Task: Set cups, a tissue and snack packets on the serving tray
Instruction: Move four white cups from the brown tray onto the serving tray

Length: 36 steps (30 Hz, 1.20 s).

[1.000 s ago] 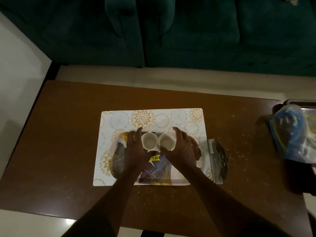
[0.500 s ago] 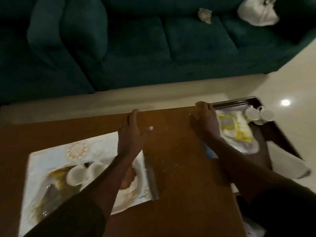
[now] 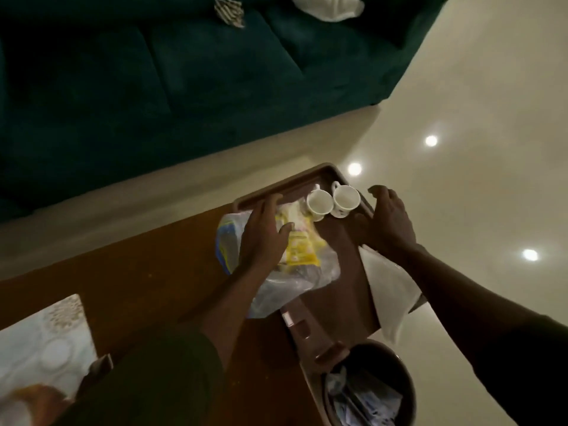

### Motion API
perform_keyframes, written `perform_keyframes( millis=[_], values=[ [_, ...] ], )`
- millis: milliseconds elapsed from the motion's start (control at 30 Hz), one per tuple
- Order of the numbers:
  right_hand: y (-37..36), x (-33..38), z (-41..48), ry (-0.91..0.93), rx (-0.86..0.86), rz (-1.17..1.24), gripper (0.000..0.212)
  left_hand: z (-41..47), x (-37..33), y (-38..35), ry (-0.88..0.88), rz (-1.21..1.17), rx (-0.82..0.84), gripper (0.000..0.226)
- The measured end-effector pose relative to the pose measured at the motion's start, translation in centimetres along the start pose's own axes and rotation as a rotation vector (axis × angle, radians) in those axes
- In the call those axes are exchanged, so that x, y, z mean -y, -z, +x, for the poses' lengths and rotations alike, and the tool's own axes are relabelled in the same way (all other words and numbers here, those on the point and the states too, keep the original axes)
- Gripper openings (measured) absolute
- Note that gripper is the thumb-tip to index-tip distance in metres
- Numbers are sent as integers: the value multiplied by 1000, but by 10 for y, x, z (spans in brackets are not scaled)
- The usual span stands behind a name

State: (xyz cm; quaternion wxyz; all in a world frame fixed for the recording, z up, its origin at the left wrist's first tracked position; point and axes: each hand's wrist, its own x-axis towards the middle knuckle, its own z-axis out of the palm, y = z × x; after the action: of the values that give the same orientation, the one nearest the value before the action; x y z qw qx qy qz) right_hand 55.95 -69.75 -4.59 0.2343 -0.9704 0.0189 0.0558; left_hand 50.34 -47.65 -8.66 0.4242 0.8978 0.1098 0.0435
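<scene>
A brown serving tray (image 3: 347,290) lies at the table's right end. Two white cups (image 3: 319,204) (image 3: 345,199) stand side by side at its far end. A clear plastic bag of yellow snack packets (image 3: 302,250) lies across the tray's left rim. My left hand (image 3: 264,238) rests flat on that bag with the thumb spread and does not grip it. My right hand (image 3: 384,219) hovers over the tray's right rim just beside the cups, with its fingers apart and nothing in them. A white tissue (image 3: 390,290) sticks out from under the tray's right side.
A patterned placemat (image 3: 46,342) with a plate lies at the lower left of the brown table (image 3: 138,272). A dark bin (image 3: 375,392) full of rubbish stands below the tray's near end. A green sofa (image 3: 153,72) runs along the far side, and pale floor lies to the right.
Both hands let go of the two cups on the placemat's plate and moved right to the tray. The view swung right with them.
</scene>
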Motion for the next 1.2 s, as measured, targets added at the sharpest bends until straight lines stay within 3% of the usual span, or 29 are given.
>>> perform_keyframes(
  millis=[267, 433, 600, 767, 933, 1100, 1200],
  values=[
    [-39, -20, 61, 153, 191, -10, 77, 45, -30, -79, -3, 135, 141, 76],
    [-60, -26, 70, 149, 111, -23, 66, 61, -32, -103, 42, 212, 137, 69],
    [-48, -30, 64, 138, 2, 21, 55, 52, -37, -96, -25, 90, 37, 66],
    [-17, 1, 56, 194, -18, -7, 60, 36, -44, -56, -85, 7, -156, 64],
    [-14, 68, 32, 314, 16, 56, 66, 8, -20, 17, 28, -52, -265, 68],
    [-62, 158, -22, 454, 171, 66, 64, -76, 39, 108, 141, -191, -295, 64],
    [-113, 255, -89, 606, 261, 122, 64, -145, 107, 192, 280, -48, -360, 61]
  ],
)
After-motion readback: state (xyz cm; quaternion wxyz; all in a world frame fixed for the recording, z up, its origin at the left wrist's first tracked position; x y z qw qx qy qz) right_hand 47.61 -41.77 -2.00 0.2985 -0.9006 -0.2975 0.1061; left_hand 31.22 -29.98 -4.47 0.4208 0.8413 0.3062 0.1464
